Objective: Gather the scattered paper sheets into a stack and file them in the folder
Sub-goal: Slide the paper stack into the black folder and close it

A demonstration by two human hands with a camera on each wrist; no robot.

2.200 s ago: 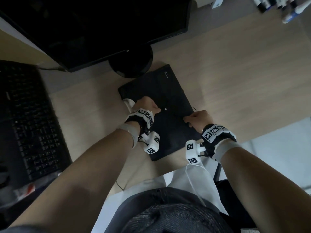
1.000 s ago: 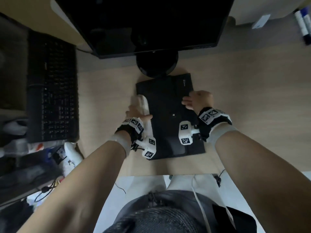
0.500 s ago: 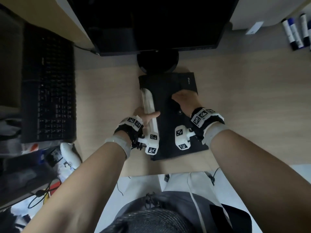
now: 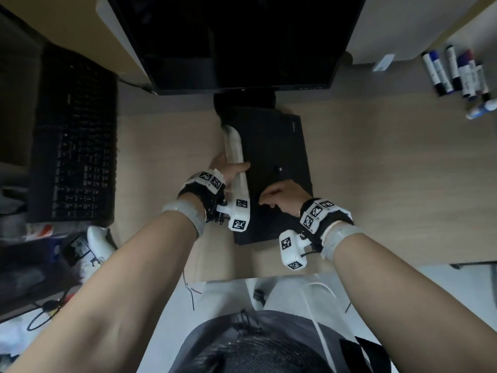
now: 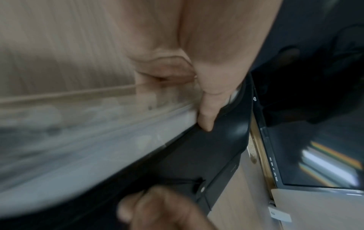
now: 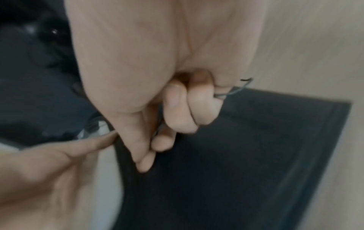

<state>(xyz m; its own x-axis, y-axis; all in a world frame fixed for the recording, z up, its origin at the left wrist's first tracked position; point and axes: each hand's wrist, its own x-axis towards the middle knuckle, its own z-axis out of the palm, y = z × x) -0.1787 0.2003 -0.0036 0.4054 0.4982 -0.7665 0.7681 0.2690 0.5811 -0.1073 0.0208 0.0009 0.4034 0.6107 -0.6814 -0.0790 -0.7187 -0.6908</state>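
Below the monitor [image 4: 236, 41], the folder [image 4: 277, 146] lay flat on the desk [image 4: 390, 170], its far end at the stand. My left hand [image 4: 228, 170] gripped the folder's left edge, thumb on the black cover, fingers under. I judged that as pinning the side so the sheets [image 4: 236, 162] couldn't slide out; they showed only as a pale strip along that edge, already inside. The folder bulged there (left wrist view was blurred, so I couldn't count sheets). My right hand [image 4: 282, 197] sat on the cover's near half, fingers curled, pinching a thin string [image 6: 232, 91] looped round one finger. I read that as the closure cord, to be wound on the button [image 4: 280, 169] just beyond the knuckles. Both hands were touching the folder, left at its side, right on top. Filing looked done; only fastening remained, I'd say.
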